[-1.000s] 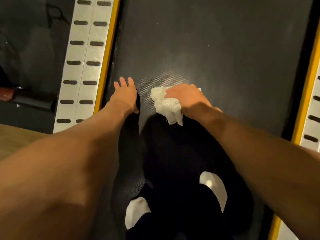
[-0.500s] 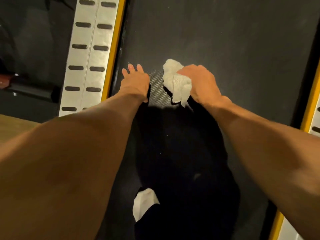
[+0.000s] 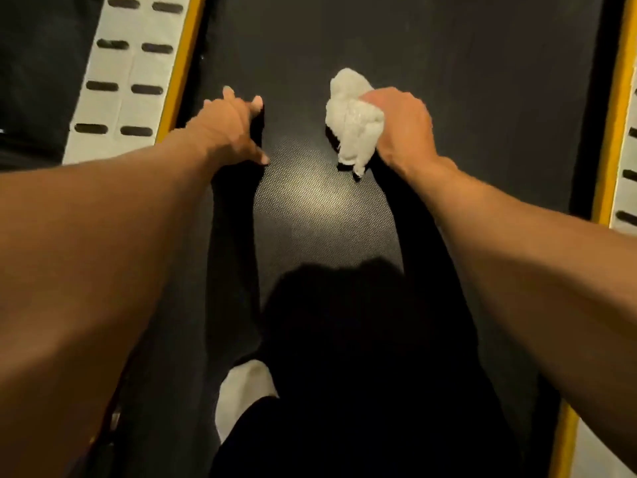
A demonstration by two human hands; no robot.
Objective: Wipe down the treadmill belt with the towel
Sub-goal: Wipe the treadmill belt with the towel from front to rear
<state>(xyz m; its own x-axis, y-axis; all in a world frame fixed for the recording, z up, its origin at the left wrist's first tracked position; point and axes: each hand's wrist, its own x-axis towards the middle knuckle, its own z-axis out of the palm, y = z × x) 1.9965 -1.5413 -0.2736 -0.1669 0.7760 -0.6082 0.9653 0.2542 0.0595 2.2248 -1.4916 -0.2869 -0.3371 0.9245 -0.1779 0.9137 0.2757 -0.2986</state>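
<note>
The dark textured treadmill belt (image 3: 448,81) fills the middle of the head view. A crumpled white towel (image 3: 350,119) lies pressed on the belt, with my right hand (image 3: 401,127) closed around its right side. To its left, my left hand (image 3: 229,127) rests flat on the belt near the left edge, fingers spread and holding nothing. A bright patch of light falls on the belt between my forearms.
Yellow strips (image 3: 181,74) edge the belt on both sides, with white slotted side rails (image 3: 119,84) beyond them; the right rail (image 3: 630,174) is only partly in view. A white sock (image 3: 241,391) and dark trouser legs show at the bottom. Dark floor lies far left.
My right hand has pushed the towel forward and to the right along the belt. My left hand has shifted forward too, and the gap between the hands has widened.
</note>
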